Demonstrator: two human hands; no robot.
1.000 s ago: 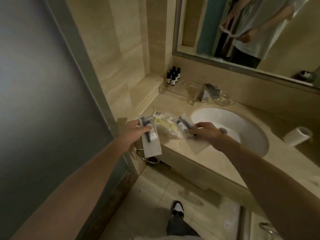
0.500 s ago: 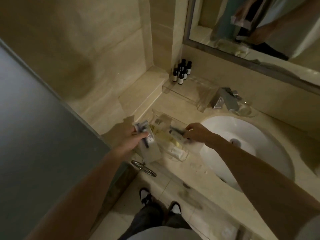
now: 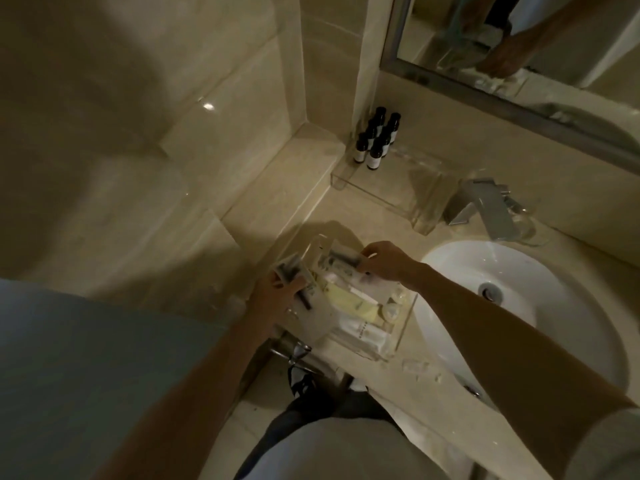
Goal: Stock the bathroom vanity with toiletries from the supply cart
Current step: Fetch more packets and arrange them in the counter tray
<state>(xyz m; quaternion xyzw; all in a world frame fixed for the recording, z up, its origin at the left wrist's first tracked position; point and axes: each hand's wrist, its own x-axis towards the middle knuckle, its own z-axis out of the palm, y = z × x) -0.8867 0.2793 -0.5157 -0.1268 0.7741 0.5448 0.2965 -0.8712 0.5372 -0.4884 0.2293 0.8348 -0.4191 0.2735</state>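
Left hand [image 3: 277, 297] grips a flat white packet [image 3: 313, 323] with a dark item inside, at the left edge of the clear tray [image 3: 403, 327]. Right hand [image 3: 382, 261] pinches a second packet [image 3: 341, 262], apparently alike, over the tray. The tray sits on the surface [image 3: 346, 216] beside the basin [image 3: 540, 327] and holds other sachets [image 3: 349, 303].

A white basin [image 3: 536, 271] in a beige, faintly veined vanity counter [image 3: 363, 220]; black bottles [image 3: 375, 143] wear white labels; one sachet [image 3: 349, 301] is pale yellow; the faucet [image 3: 485, 209] is silver.
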